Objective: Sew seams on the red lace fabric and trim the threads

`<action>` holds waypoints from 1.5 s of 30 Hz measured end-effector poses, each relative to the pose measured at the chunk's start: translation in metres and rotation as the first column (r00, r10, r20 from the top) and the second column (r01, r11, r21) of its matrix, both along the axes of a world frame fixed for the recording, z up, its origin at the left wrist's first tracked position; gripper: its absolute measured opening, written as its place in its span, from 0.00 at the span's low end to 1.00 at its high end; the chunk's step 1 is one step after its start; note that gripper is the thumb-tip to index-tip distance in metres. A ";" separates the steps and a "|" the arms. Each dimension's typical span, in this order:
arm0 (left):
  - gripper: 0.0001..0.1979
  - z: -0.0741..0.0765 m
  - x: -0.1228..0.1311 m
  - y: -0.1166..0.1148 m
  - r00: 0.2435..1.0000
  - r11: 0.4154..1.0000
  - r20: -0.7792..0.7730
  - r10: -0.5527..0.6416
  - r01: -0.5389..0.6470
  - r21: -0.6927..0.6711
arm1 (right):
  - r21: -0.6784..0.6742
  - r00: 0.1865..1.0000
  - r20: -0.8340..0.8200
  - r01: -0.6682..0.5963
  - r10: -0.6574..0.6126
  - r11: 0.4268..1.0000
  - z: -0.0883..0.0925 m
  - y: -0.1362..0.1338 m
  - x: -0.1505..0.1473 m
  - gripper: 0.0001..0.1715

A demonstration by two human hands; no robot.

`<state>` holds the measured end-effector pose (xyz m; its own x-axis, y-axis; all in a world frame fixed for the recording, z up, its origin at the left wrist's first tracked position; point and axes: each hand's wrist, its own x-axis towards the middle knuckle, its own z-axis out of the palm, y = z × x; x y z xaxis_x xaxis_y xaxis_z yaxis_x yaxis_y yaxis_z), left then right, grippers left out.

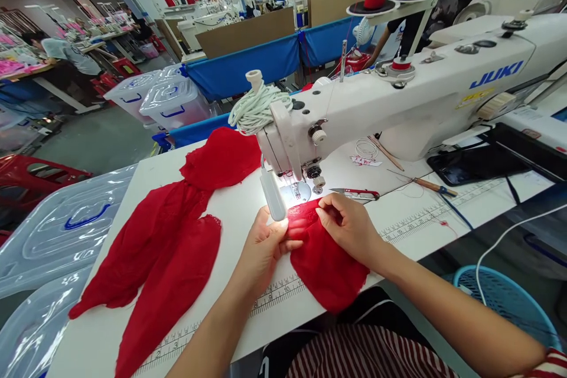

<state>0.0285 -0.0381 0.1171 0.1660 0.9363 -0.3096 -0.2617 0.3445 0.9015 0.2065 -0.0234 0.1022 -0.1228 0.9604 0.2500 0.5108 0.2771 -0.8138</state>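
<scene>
A small piece of red fabric (325, 269) lies on the white table (239, 207) in front of the needle of a white JUKI sewing machine (398, 100). My left hand (266, 245) pinches the fabric's near-left edge under the machine's bright lamp. My right hand (348, 224) grips the fabric's top edge just below the presser foot (315, 180). The lower part of the fabric hangs over the table's front edge.
A long pile of red fabric (172, 236) stretches across the table's left side. Thread snips (357, 193) lie right of the needle, a tablet (473, 166) further right. Clear plastic bin lids (62, 230) stand left, a blue basket (500, 301) lower right. Other people work behind.
</scene>
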 end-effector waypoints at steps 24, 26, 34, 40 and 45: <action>0.12 0.012 0.003 -0.029 0.994 0.997 -0.080 -0.075 0.075 0.004 | -0.229 0.900 -0.429 -0.193 0.079 0.954 0.015 -0.024 -0.010 0.10; 0.13 0.011 0.005 -0.027 0.992 0.993 0.119 -0.048 0.061 -0.103 | -0.355 0.852 -0.522 -0.270 0.050 0.895 0.018 -0.021 -0.010 0.09; 0.08 0.003 0.018 -0.012 0.947 0.982 0.314 0.076 -0.016 -0.189 | -0.304 0.930 -0.361 -0.193 0.075 0.933 0.016 -0.007 -0.002 0.05; 0.14 -0.002 0.017 -0.005 0.957 0.992 0.266 -0.114 0.125 -0.025 | -0.362 0.825 -0.563 -0.301 0.050 0.882 0.016 0.001 0.002 0.05; 0.13 -0.003 0.014 -0.005 0.949 0.987 0.285 -0.135 0.152 -0.040 | -0.503 0.745 -0.664 -0.377 -0.069 0.778 0.011 0.009 0.003 0.12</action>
